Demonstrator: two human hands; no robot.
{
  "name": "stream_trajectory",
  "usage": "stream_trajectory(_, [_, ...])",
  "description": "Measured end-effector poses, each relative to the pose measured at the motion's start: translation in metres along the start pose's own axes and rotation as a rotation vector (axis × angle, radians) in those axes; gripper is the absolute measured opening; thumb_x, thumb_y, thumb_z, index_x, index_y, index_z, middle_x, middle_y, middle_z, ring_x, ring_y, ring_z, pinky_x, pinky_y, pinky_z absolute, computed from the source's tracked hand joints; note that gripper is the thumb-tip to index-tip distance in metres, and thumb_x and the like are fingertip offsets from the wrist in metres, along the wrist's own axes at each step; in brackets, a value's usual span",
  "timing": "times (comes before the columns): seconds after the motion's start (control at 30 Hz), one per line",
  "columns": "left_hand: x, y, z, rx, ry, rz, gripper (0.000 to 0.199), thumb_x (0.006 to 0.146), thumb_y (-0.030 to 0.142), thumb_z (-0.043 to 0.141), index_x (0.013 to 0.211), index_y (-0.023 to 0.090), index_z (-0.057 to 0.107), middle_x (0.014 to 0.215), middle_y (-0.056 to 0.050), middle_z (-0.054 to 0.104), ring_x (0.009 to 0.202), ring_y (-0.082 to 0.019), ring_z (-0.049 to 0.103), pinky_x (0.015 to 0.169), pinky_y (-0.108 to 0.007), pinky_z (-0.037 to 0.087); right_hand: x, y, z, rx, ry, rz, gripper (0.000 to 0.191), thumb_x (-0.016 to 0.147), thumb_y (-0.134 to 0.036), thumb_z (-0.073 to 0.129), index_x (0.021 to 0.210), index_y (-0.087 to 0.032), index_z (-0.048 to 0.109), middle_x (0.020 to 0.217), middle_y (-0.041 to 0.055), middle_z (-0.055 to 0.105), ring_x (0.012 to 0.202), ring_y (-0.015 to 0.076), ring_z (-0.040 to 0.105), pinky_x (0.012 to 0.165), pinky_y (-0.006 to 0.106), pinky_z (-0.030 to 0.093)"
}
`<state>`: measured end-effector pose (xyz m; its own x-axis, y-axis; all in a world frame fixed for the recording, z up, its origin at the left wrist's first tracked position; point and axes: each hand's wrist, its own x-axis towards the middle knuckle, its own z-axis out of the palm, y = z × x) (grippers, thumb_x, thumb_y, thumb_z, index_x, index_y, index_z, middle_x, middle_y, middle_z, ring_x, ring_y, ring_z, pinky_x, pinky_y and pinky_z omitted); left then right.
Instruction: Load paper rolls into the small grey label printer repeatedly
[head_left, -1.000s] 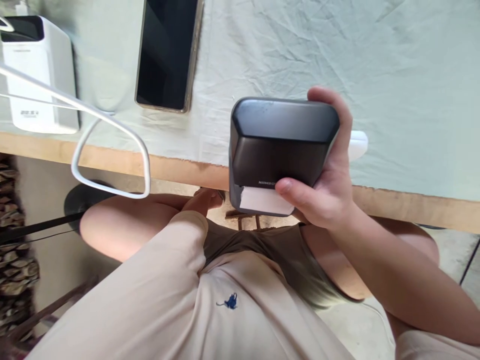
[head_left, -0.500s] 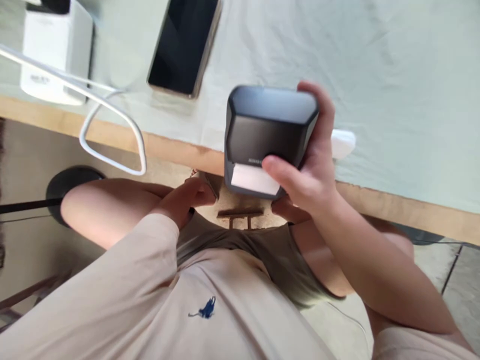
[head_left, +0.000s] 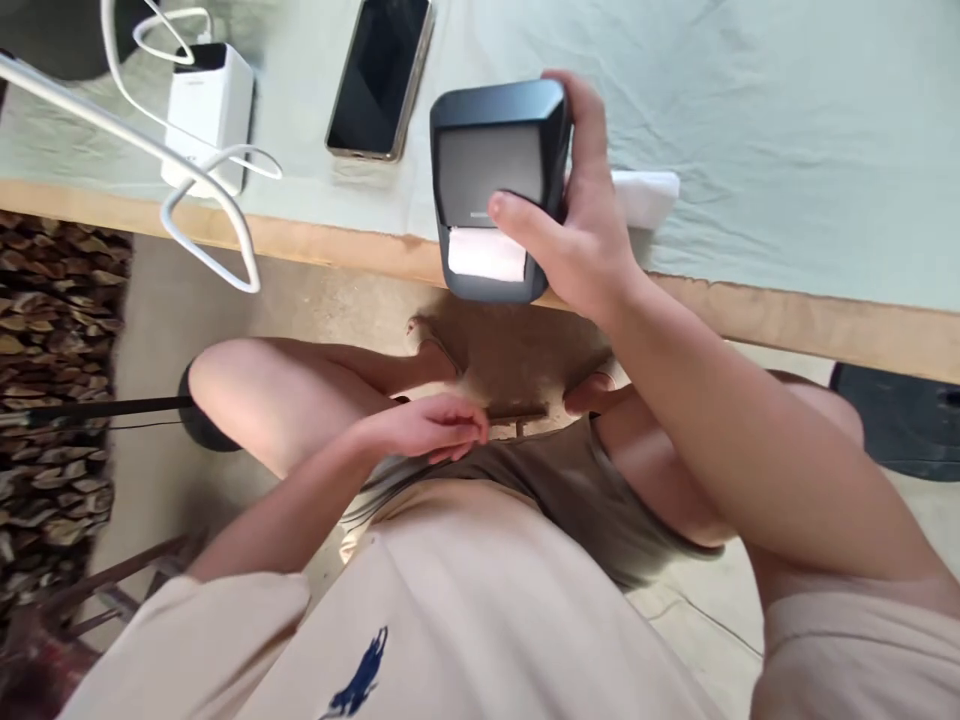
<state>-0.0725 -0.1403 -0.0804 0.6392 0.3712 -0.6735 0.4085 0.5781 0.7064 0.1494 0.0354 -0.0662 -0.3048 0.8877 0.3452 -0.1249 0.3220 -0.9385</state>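
My right hand (head_left: 570,220) grips a dark grey label printer (head_left: 491,165) by its right side, thumb across the front and fingers round the far edge. A strip of white label paper (head_left: 487,254) shows at the printer's near end. The printer is held above the table's front edge. Over my lap, my left hand (head_left: 435,425) is loosely closed, fingers curled together, with nothing visible in it. Partly behind my right hand lies a small white block-shaped object (head_left: 649,198) on the table; its kind is unclear.
A smartphone (head_left: 381,80) with a dark screen lies on the pale green tablecloth (head_left: 787,150). Left of it stands a white power bank (head_left: 214,110) with a white cable (head_left: 206,180) looping past the table edge (head_left: 315,245). Stacked firewood (head_left: 52,400) is at far left.
The printer and my right hand appear higher and slightly left in view. My left hand has come up from beside my thigh to over my lap. The camera view has shifted.
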Motion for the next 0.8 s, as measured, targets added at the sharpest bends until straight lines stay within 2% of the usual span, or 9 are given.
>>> stream_trajectory(0.07, [-0.032,-0.007,0.011,-0.062,0.053,-0.013,0.075,0.092,0.094,0.070,0.077,0.020,0.069,0.053,-0.001,0.060,0.046,-0.013,0.052,0.048,-0.028,0.036,0.002,0.002,0.001,0.046,0.049,-0.012,0.099,0.075,-0.087,0.083,0.147,-0.045,0.030,0.144,0.0013,0.067,0.109,0.0247,0.072,0.087,0.040,0.062])
stream_trajectory(0.17, [-0.053,-0.020,0.016,-0.119,0.149,-0.023,0.081,0.090,0.095,0.072,0.061,0.021,0.057,0.049,-0.001,0.056,0.048,-0.013,0.054,0.050,-0.028,0.041,0.004,0.008,0.001,0.023,0.049,0.023,0.106,0.071,-0.093,0.082,0.151,-0.045,0.032,0.137,0.0016,0.068,0.104,0.0248,0.071,0.086,0.041,0.062])
stream_trajectory(0.27, [-0.049,-0.034,0.015,-0.185,0.228,-0.020,0.075,0.086,0.090,0.083,0.072,0.020,0.061,0.061,-0.002,0.067,0.054,-0.012,0.058,0.056,-0.026,0.047,0.005,0.012,0.001,0.027,0.063,0.017,0.110,0.066,-0.098,0.083,0.149,-0.044,0.036,0.132,0.0019,0.069,0.108,0.0261,0.072,0.092,0.043,0.063])
stream_trajectory(0.37, [-0.041,-0.045,0.011,-0.255,0.241,-0.032,0.070,0.079,0.082,0.095,0.087,0.018,0.067,0.072,-0.003,0.076,0.057,-0.010,0.060,0.058,-0.025,0.048,0.005,0.011,0.001,0.048,0.110,0.010,0.107,0.065,-0.097,0.087,0.145,-0.045,0.040,0.131,0.0012,0.069,0.110,0.0267,0.072,0.098,0.045,0.064])
stream_trajectory(0.5, [-0.037,-0.057,0.006,-0.320,0.174,-0.079,0.072,0.082,0.086,0.088,0.082,0.017,0.069,0.055,0.000,0.064,0.046,-0.010,0.050,0.051,-0.024,0.039,0.000,0.003,-0.001,0.099,0.103,0.007,0.102,0.067,-0.089,0.093,0.143,-0.045,0.041,0.131,0.0008,0.069,0.109,0.0270,0.072,0.098,0.044,0.065])
stream_trajectory(0.57, [-0.035,-0.060,0.006,-0.340,0.150,-0.084,0.072,0.082,0.085,0.089,0.080,0.016,0.069,0.054,-0.001,0.063,0.048,-0.011,0.054,0.053,-0.024,0.040,-0.002,-0.001,-0.004,0.124,0.071,0.009,0.099,0.071,-0.084,0.095,0.143,-0.044,0.040,0.131,0.0015,0.069,0.108,0.0266,0.071,0.094,0.043,0.064])
stream_trajectory(0.7, [-0.031,-0.064,0.014,-0.363,0.210,-0.036,0.051,0.084,0.061,0.093,0.089,0.016,0.071,0.076,-0.006,0.075,0.068,-0.015,0.069,0.068,-0.027,0.051,-0.004,-0.002,-0.007,0.138,0.048,0.009,0.098,0.071,-0.081,0.097,0.143,-0.046,0.040,0.128,0.0008,0.069,0.102,0.0248,0.070,0.087,0.040,0.063])
stream_trajectory(0.8, [-0.039,-0.062,0.020,-0.346,0.323,0.047,0.028,0.076,0.037,0.085,0.083,0.018,0.065,0.087,-0.007,0.075,0.081,-0.016,0.070,0.079,-0.031,0.055,-0.003,-0.001,-0.008,0.138,0.056,0.025,0.098,0.069,-0.079,0.098,0.143,-0.046,0.041,0.133,0.0010,0.069,0.106,0.0265,0.071,0.087,0.041,0.063])
